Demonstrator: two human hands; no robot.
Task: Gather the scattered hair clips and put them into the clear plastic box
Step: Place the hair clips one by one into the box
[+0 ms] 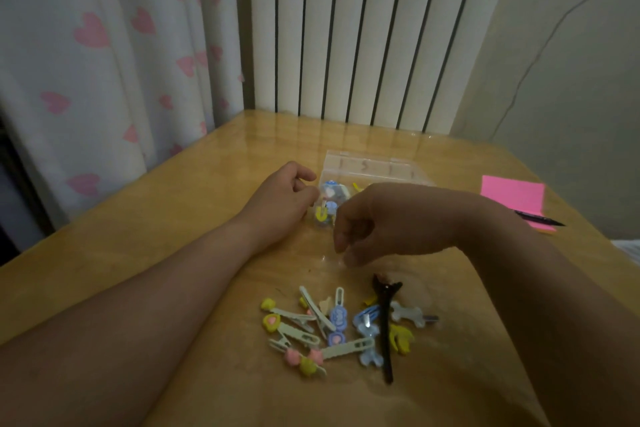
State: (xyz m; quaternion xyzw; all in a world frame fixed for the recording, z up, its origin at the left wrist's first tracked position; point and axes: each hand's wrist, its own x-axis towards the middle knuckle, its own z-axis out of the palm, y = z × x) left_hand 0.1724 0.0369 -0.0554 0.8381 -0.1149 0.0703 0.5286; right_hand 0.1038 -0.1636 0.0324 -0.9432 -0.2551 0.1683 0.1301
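Hair clips (332,326): lying in a loose, colourful pile on the near part of the wooden table (173,218), with a long black clip (385,333) stretching along the pile's right side.
Clear plastic box (377,172): sitting farther back on the table, holding a handful of stored clips (329,192) at its near left corner.
Left hand (282,199): resting on the table just beside the box's left wall, fingers loosely curled, gripping nothing.
Right hand (367,222): hovering between box and pile, fingers drooping downward; blurred, but seemingly holding nothing.
Surroundings: pink sticky notes (512,196) and a pen (540,218) lying at the table's right edge, and a heart-print curtain (86,45) hanging at left.
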